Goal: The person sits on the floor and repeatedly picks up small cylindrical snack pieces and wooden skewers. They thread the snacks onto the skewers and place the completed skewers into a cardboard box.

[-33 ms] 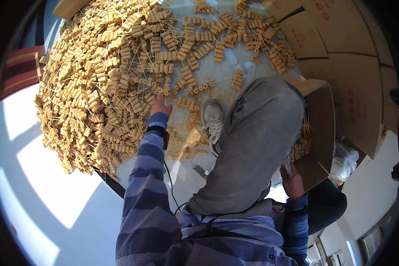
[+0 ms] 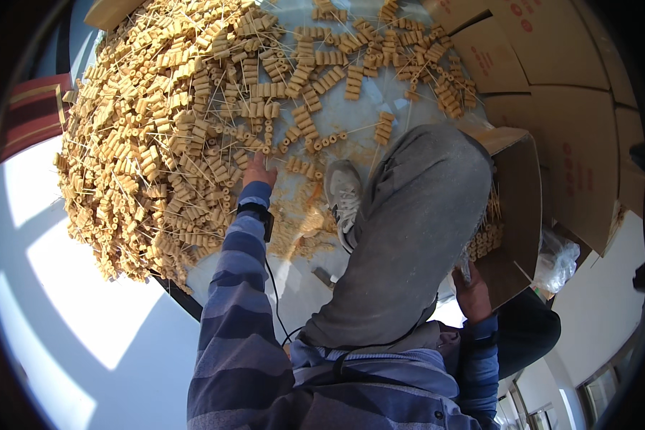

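Observation:
My left hand (image 2: pixel 258 173) reaches to the near right edge of a big heap of skewered tan food rolls (image 2: pixel 165 136). Its fingers are stretched out, with the thumb apart, and the fingertips meet a short skewer of rolls (image 2: pixel 268 135); no firm grip shows. Low on the right, beside my bent knee, my right hand (image 2: pixel 473 295) is closed on a clear plastic liner (image 2: pixel 466 268) at the near edge of an open cardboard box (image 2: pixel 517 215). More skewers (image 2: pixel 486 240) lie inside that box, partly hidden by my grey trouser leg.
Loose skewers (image 2: pixel 387 54) lie scattered on the pale sheet at the back. Stacked cardboard boxes (image 2: pixel 573 136) stand along the right, with a crumpled clear bag (image 2: pixel 557 261) below them. My shoe (image 2: pixel 344 197) rests among crumbs, and a black cable (image 2: pixel 274 294) runs near my left arm.
My left hand has shifted very slightly at the heap's edge. My right hand, the box and the skewers have stayed in place.

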`<state>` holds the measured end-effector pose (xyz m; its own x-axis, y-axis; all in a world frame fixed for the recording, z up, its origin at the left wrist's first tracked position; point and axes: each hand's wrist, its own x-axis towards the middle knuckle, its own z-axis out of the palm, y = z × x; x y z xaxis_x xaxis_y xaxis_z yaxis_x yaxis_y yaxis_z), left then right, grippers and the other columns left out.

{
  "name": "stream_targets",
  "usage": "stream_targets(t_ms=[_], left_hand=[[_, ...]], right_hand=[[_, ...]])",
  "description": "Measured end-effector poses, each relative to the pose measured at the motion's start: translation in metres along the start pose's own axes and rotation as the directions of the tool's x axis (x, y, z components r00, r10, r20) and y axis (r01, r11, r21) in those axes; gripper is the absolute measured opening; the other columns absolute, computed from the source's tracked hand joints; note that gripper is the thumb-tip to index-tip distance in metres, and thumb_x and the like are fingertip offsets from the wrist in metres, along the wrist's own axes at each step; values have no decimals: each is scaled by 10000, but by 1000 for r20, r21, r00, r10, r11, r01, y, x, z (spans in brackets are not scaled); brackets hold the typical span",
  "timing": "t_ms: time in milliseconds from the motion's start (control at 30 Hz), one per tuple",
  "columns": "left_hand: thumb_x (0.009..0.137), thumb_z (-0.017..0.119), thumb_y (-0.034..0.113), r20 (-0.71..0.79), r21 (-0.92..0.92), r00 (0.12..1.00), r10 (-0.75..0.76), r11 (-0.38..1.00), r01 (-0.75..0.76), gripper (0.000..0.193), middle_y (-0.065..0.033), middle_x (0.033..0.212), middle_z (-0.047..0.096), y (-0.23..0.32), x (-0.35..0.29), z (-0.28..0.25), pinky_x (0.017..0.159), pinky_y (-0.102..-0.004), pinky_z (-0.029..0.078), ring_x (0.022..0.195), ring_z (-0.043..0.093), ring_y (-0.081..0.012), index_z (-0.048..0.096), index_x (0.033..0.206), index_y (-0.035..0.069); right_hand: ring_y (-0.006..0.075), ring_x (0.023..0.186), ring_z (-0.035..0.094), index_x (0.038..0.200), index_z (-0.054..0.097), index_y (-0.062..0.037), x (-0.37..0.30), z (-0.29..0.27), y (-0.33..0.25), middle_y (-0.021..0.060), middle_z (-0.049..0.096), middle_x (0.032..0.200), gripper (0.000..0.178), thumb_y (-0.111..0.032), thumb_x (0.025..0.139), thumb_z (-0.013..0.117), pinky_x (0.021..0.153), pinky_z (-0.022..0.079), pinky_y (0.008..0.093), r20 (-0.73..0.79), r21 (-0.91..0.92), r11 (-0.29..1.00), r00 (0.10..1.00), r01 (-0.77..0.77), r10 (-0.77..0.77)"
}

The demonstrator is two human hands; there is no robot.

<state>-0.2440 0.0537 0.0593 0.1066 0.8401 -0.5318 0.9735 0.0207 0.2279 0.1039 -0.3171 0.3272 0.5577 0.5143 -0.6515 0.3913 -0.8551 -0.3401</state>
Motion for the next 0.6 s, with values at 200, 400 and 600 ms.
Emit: stream_targets(t_ms=[200,400,600], left_hand=[[926,693,232,89,-14,989,120,993,-119,508,-224,1347,541,4,16,18,938,-500,535,1166,605,-409,536,1385,80],[955,634,117,164,190,987,1,981,-32,457,-213,1541,387,13,17,25,968,-478,571,1225,583,-417,522,1398,112],[975,621,165,196,304,980,-45,953,-17,417,-250,1542,356,-18,15,21,874,-503,604,1162,618,-428,525,1375,97]], right_hand=[[478,1073,619,1293,592,-87,1,0,3,267,661,1149,363,-230,964,642,870,522,474,2,-30,999,1000,-11,11],[470,1072,627,1293,598,-79,1,3,7,266,664,1148,364,-220,961,650,866,524,466,-19,3,999,999,38,-38],[465,1081,625,1278,604,-62,2,2,8,266,665,1141,359,-222,960,649,875,522,458,13,17,999,999,-35,34]])
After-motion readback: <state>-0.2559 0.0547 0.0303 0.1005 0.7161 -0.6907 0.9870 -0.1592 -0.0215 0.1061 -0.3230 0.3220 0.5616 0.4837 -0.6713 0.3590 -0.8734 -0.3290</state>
